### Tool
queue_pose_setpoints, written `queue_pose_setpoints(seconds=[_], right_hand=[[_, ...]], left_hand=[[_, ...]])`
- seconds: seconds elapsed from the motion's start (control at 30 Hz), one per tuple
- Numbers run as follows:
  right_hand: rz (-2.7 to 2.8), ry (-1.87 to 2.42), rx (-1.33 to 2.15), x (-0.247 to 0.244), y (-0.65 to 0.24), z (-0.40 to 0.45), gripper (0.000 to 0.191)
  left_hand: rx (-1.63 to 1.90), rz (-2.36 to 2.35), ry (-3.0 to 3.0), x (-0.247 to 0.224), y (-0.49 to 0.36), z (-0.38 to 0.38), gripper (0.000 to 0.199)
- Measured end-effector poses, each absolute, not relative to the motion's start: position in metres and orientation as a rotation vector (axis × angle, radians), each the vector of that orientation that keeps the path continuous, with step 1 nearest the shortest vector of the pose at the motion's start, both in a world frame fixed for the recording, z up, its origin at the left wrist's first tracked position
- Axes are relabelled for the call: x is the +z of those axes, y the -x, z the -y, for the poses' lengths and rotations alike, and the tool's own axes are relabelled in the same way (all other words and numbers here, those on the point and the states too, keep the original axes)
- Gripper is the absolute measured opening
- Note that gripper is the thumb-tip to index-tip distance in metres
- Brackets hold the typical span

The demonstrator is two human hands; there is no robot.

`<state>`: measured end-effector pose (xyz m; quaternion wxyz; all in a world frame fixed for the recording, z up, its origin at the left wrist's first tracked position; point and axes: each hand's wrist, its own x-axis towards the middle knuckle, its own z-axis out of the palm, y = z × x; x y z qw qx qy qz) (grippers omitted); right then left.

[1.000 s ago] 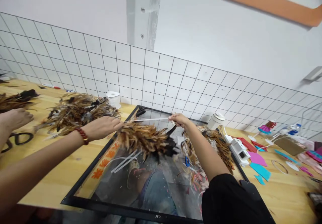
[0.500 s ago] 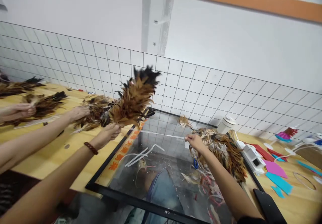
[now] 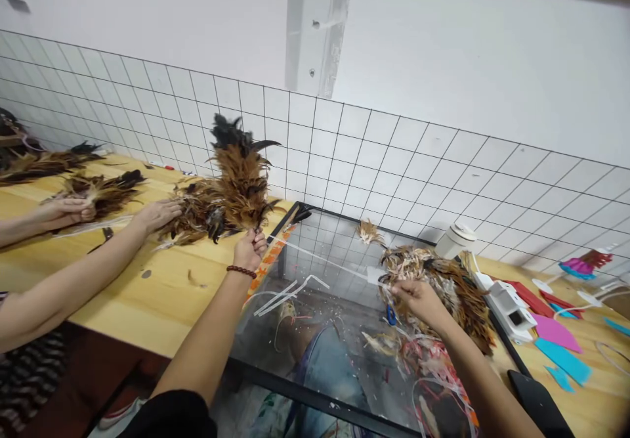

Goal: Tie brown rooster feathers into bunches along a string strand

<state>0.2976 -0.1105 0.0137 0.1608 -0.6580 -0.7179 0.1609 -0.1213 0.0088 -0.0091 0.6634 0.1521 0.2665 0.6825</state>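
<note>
Swung upright since a second earlier, feathers [image 3: 241, 178] are gripped by the left hand [image 3: 250, 253] beside the glass [image 3: 344, 300]; a white strip [image 3: 325, 256] is pinched by the right hand [image 3: 418, 300]. Orange lettering [image 3: 266, 264] cannot be read. The wooden surface [image 3: 162, 293] is backed by a gridded wall [image 3: 325, 146].

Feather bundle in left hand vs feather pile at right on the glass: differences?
The bundle stands upright in the left hand; the pile lies spread on the glass. The bundle has a black tip; the pile mixes pale and brown. Both are feathery and partly brown.
</note>
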Motion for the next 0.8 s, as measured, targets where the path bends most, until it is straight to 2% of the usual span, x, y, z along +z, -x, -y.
queue_pose_setpoints(seconds=[0.2,0.33,0.37,0.5,0.63,0.8], right_hand=[[2.365,1.834,0.632,0.004,-0.273,0.13,0.027],[2.452,1.467,1.106,0.011,-0.265,0.095,0.024],[2.374,1.49,1.085,0.013,-0.263,0.077,0.025],[1.917,2.048,0.651,0.007,-0.263,-0.009,0.02],[1.726,2.281,0.483,-0.007,-0.266,-0.073,0.031],[1.69,2.436,0.335,-0.019,-0.269,-0.102,0.046]], left_hand=[[1.546,-0.501,-0.254,-0.03,0.076,-0.023,0.024],[1.41,-0.406,-0.245,-0.045,0.048,-0.019,0.016],[1.377,-0.408,-0.25,-0.048,0.043,-0.017,0.014],[1.297,-0.45,-0.303,-0.056,0.029,-0.009,0.01],[1.285,-0.472,-0.351,-0.06,0.024,-0.006,0.01],[1.216,-0.433,-0.331,-0.068,0.024,-0.008,0.01]])
